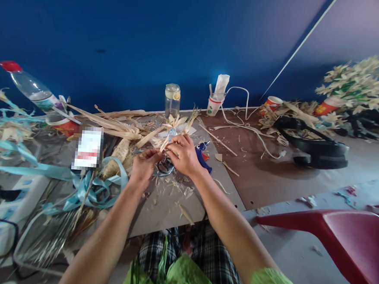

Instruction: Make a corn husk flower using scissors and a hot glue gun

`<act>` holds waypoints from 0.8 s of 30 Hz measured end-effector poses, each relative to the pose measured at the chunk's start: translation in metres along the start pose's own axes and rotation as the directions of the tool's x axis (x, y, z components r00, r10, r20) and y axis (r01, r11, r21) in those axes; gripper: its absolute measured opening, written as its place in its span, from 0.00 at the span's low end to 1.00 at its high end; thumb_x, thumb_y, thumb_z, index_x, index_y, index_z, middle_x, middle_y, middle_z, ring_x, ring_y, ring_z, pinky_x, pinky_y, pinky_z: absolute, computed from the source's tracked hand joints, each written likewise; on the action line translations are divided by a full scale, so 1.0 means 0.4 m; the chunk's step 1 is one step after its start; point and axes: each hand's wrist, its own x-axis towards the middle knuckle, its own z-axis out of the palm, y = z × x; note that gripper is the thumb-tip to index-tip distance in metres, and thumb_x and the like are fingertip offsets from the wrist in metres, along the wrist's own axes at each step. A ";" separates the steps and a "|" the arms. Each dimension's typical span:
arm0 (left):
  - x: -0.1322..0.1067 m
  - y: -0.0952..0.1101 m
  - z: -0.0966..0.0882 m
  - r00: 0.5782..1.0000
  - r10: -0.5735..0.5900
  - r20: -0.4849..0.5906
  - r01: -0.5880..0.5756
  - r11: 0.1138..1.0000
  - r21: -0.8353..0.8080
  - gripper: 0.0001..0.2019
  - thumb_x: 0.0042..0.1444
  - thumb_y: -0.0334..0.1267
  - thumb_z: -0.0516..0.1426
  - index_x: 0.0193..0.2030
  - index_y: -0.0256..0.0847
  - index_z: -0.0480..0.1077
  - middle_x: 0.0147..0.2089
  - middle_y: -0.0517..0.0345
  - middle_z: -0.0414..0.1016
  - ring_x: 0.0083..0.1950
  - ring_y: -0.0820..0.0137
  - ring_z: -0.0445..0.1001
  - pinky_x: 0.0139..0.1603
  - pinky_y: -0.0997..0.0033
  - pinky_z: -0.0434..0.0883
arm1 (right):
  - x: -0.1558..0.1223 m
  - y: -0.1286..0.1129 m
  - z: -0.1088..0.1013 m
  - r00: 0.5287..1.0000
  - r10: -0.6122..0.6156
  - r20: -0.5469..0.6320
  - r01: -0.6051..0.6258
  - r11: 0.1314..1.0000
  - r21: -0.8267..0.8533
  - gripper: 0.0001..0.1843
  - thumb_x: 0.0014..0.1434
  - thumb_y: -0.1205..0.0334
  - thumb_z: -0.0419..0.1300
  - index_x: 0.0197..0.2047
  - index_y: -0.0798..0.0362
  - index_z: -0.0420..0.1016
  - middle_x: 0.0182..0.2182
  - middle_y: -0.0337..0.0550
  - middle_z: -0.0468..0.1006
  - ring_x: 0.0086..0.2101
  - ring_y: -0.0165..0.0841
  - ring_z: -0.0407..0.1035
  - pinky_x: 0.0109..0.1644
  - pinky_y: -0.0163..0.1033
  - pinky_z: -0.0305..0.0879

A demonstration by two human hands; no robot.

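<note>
Over the grey board (212,180) both of my hands meet at a flower of pale dried husk (175,121), its petals pointing away from me. My left hand (146,167) pinches the lower end of a husk strip. Fingers of my right hand (184,153) close round the flower's base, where a bit of light blue shows. Just right of that hand lies a blue glue gun (203,155), partly covered by it. Beneath the hands is a dark, shiny round thing (165,167) that I cannot make out.
Long husk strips (109,121) and light blue ribbon (108,192) lie to the left, by a power strip (13,203). Behind stand a clear bottle (172,101) and a paper cup (214,105). At right are a black bag-like object (315,144), husk flowers (362,80) and a red chair (354,244).
</note>
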 end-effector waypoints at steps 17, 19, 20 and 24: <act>-0.008 0.017 0.014 0.998 -0.009 -0.065 0.004 0.997 -0.075 0.13 0.35 0.38 0.67 0.28 0.36 0.72 0.24 0.63 0.70 0.23 0.79 0.65 0.28 0.77 0.63 | 0.011 -0.056 0.029 0.786 0.496 0.368 -0.493 0.145 0.858 0.15 0.41 0.53 0.66 0.26 0.54 0.69 0.21 0.33 0.65 0.23 0.23 0.56 0.29 0.32 0.52; -0.009 0.014 0.016 0.998 -0.007 -0.066 0.003 0.997 -0.074 0.13 0.35 0.38 0.67 0.29 0.36 0.72 0.24 0.63 0.70 0.23 0.79 0.65 0.27 0.77 0.62 | 0.009 -0.060 0.035 0.770 0.506 0.389 -0.507 0.115 0.854 0.15 0.40 0.53 0.67 0.26 0.54 0.70 0.20 0.33 0.65 0.23 0.23 0.55 0.28 0.32 0.51; -0.008 0.011 0.015 0.998 -0.008 -0.069 0.003 0.997 -0.071 0.13 0.35 0.37 0.67 0.29 0.36 0.72 0.24 0.63 0.70 0.23 0.79 0.65 0.27 0.77 0.62 | 0.009 -0.060 0.038 0.762 0.510 0.399 -0.514 0.101 0.852 0.16 0.39 0.53 0.67 0.26 0.54 0.70 0.20 0.33 0.65 0.23 0.23 0.55 0.28 0.32 0.52; -0.008 0.002 0.013 0.997 0.019 -0.079 -0.022 0.999 -0.045 0.12 0.37 0.38 0.66 0.30 0.36 0.73 0.24 0.63 0.71 0.25 0.77 0.66 0.29 0.76 0.63 | 0.006 -0.058 0.052 0.747 0.502 0.436 -0.532 0.058 0.845 0.16 0.39 0.52 0.68 0.27 0.54 0.69 0.20 0.32 0.64 0.22 0.24 0.56 0.28 0.33 0.52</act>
